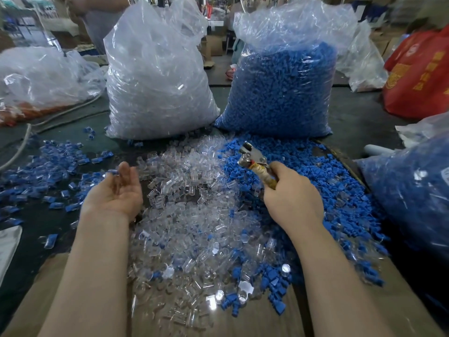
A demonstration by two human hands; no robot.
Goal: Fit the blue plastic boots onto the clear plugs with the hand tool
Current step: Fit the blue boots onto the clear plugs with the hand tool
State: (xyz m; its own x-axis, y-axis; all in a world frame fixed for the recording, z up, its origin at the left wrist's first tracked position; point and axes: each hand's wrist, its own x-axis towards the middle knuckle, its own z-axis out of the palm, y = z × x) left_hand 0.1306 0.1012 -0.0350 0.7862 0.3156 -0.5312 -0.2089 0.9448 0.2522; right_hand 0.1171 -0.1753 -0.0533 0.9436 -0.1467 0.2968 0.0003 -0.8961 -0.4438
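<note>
I see my right hand (pixel 291 198) curled round the taped handle of the hand tool (pixel 256 164), which it holds above the seam where the 2 loose heaps meet. The tool's long axis runs from the fist up and to the left, metal head pointing toward the gap between the 2 big bags at the back. I cannot tell whether anything sits in the head.

My left hand (pixel 116 190) is palm-up with fingers relaxed and nearly straight, gripping nothing; a blurred clear piece lies at its fingertips, over the finished pieces (pixel 48 164) scattered on the left.

The clear plugs (pixel 189 215) fill the middle of the table (pixel 352 117), lying every which way, no common direction. The blue boots (pixel 340 198) spread to the right of them, touching and mixing along the seam and near the front edge.

Room is tight. The bag of clear plugs (pixel 155 81) and the bag of blue boots (pixel 284 88) stand upright just behind the heaps. Another bag of blue parts (pixel 413 195) crowds the right edge. The bare patch of table lies to the left of my left forearm, and a cardboard sheet (pixel 43 288) covers the near edge.
</note>
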